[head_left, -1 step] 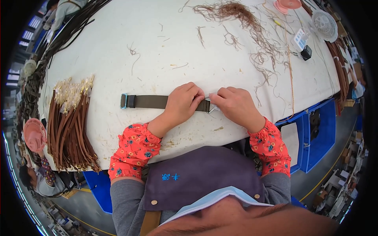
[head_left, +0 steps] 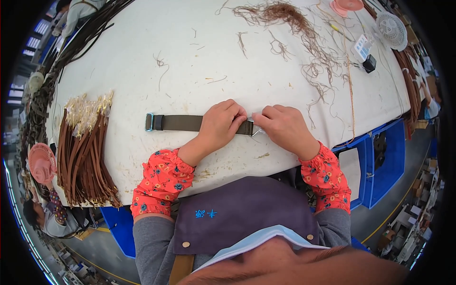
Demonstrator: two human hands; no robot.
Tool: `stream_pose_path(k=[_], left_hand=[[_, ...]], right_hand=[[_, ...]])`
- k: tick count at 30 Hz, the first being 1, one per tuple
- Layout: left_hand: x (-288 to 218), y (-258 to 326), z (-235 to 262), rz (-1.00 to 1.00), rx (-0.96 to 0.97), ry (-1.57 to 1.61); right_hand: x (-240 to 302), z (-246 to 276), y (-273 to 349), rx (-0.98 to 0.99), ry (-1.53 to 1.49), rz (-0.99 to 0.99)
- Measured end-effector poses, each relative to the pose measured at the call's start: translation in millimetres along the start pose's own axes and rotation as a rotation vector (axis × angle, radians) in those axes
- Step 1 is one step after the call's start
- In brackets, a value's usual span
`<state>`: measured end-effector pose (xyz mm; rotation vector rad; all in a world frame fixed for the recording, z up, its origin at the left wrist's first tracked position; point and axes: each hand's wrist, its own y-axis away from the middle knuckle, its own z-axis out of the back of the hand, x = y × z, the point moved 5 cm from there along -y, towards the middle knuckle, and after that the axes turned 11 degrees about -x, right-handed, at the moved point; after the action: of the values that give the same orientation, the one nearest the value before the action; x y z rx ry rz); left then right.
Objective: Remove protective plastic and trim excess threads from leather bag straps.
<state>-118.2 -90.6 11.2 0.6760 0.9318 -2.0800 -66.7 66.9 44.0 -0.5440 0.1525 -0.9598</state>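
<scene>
An olive strap (head_left: 180, 122) lies crosswise on the white table (head_left: 199, 71), in front of the person, a rectangular metal buckle (head_left: 150, 122) at its left end. The left hand (head_left: 219, 124) covers the strap near its right end, thumb and forefinger closed together on it. The right hand (head_left: 287, 128), fingers curled in, pinches the metal ring (head_left: 257, 131) there; its exact grip is hidden. Brown straps (head_left: 85, 161) lie bundled well to the left.

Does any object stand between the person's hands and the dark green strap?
Nothing visible does: the left hand lies over the strap, and the right hand is at the metal fitting on its right end.
</scene>
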Motion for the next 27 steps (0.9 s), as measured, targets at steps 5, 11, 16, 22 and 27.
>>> stream_pose_path(k=[5, 11, 16, 22, 27], left_hand=[[-0.1, -0.5, -1.7, -0.002, 0.002, 0.01], [0.0, -0.5, -2.4, -0.018, -0.002, -0.001], [0.6, -1.2, -1.1, 0.048, 0.023, 0.034], [31.7, -17.4, 36.5, 0.252, -0.435, 0.134], [5.9, -10.2, 40.4, -0.065, 0.005, -0.134]], right_hand=[[1.0, -0.4, -0.4, 0.012, 0.008, -0.005], [1.1, -0.2, -1.9, 0.03, -0.005, -0.032], [0.0, -1.8, -0.8, 0.028, -0.013, -0.044], [-11.8, 4.2, 4.1, 0.005, -0.144, -0.276], [-18.3, 15.1, 17.5, 0.151, -0.347, -0.515]])
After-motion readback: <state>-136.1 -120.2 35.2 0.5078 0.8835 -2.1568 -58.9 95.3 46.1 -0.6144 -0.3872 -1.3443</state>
